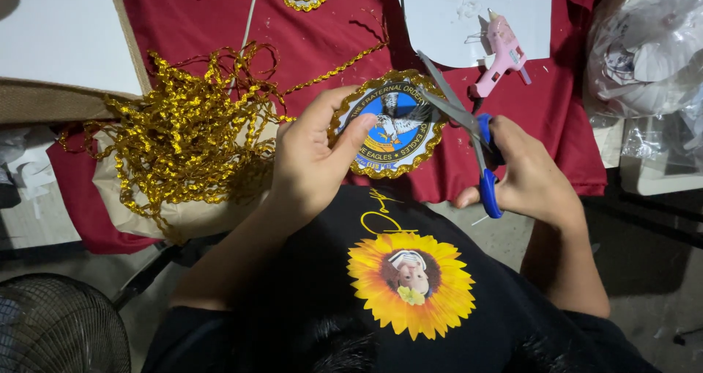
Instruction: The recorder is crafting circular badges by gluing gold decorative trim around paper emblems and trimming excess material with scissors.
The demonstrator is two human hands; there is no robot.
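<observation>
**Red cloth bench, badge under the blades**

Dark red cloth [322, 36] over the worktable, heaped at left with gold braid [183, 135]. Left hand [311, 160] pinching a round gold-edged emblem [392, 124], thumb across its face, held just above the cloth's near edge. Right hand [531, 175] clenched through the blue handles of scissors [461, 120], blades parted, long axis slanting up-left, tips at the emblem's upper right rim. Touching or just clear: cannot tell. Pink glue gun [501, 54] on white card [476, 14] beyond. Left fingers hidden behind the emblem; second emblem cut off at top.
</observation>
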